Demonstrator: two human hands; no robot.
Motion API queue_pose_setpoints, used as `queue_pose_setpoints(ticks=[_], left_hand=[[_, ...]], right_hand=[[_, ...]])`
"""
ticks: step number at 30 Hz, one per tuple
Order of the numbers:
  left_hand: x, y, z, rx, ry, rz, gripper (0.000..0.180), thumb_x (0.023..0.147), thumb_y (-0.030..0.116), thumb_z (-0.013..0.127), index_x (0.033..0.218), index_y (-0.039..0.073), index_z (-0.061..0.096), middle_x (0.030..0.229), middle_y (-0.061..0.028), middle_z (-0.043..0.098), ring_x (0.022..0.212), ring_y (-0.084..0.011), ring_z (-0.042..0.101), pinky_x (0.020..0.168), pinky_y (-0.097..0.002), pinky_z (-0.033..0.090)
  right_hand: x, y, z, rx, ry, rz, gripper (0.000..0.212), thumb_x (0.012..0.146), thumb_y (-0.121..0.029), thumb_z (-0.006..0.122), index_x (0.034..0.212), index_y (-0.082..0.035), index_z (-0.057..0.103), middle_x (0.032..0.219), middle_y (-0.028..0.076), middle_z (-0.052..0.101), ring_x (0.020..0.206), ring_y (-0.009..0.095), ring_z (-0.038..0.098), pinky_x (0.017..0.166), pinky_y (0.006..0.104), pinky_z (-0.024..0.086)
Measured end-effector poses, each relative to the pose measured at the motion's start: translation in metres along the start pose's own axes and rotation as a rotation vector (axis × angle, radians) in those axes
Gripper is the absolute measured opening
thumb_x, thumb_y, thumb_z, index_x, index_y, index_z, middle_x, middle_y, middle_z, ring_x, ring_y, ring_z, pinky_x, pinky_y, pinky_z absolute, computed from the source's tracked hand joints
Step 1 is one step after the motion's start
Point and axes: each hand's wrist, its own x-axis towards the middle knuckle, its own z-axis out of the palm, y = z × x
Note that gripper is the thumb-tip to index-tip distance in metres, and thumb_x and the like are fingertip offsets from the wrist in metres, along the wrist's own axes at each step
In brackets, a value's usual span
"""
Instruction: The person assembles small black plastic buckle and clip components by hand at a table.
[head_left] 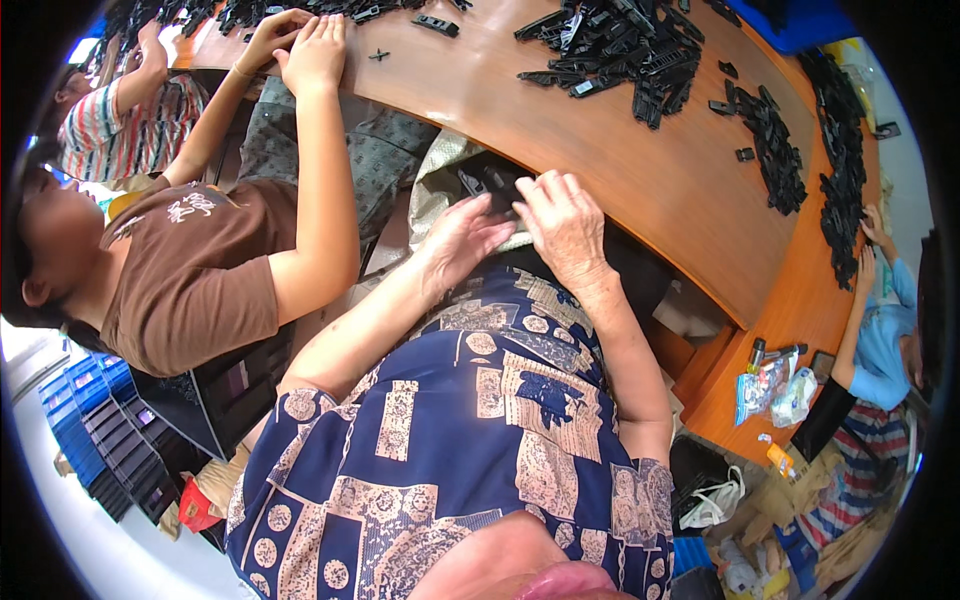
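Over the mouth of a pale woven sack [432, 188] at the table's near edge, my two hands are close together but apart. My left hand [466, 238] is open, palm turned up, with its fingers stretched and slightly blurred. My right hand [565, 222] has its fingers bent and drawn together toward the sack; whatever they may hold is hidden. Inside the sack, just beyond my fingertips, black plastic parts [484, 182] show in the shadow. On the brown table [440, 80] lies a large heap of similar black plastic clips [630, 55].
More black parts lie in a smaller pile [770, 150] and a long row [842, 150] on the right. A co-worker in a brown shirt [200, 270] sits close on my left, hands on the table edge. Plastic bags [775, 390] lie on the right-hand table end. Blue crates [85, 400] stand lower left.
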Motion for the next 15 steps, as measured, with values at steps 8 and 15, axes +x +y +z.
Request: queue_pose_setpoints(ticks=[8,15], left_hand=[[0.002,0.009,0.033,1.144,0.025,0.942,0.029,0.097,0.006,0.066,0.125,0.001,0.061,0.118,-0.0089,0.065,0.101,-0.0150,0.064,0.089,-0.0279,0.052],[0.107,0.073,0.117,1.611,0.109,1.606,0.036,0.083,0.013,0.072,0.119,0.012,0.066,0.121,-0.0138,0.060,0.112,-0.0352,0.057,0.093,-0.0471,0.046]], right_hand=[[-0.009,0.043,-0.048,0.134,0.261,0.213,0.019,0.088,-0.007,0.072,0.107,-0.005,0.067,0.096,0.010,0.062,0.083,0.026,0.064,0.073,0.0381,0.054],[-0.042,0.166,-0.109,-0.096,0.342,0.517,0.023,0.094,-0.007,0.065,0.117,-0.003,0.064,0.106,0.014,0.061,0.081,0.026,0.062,0.076,0.0380,0.052]])
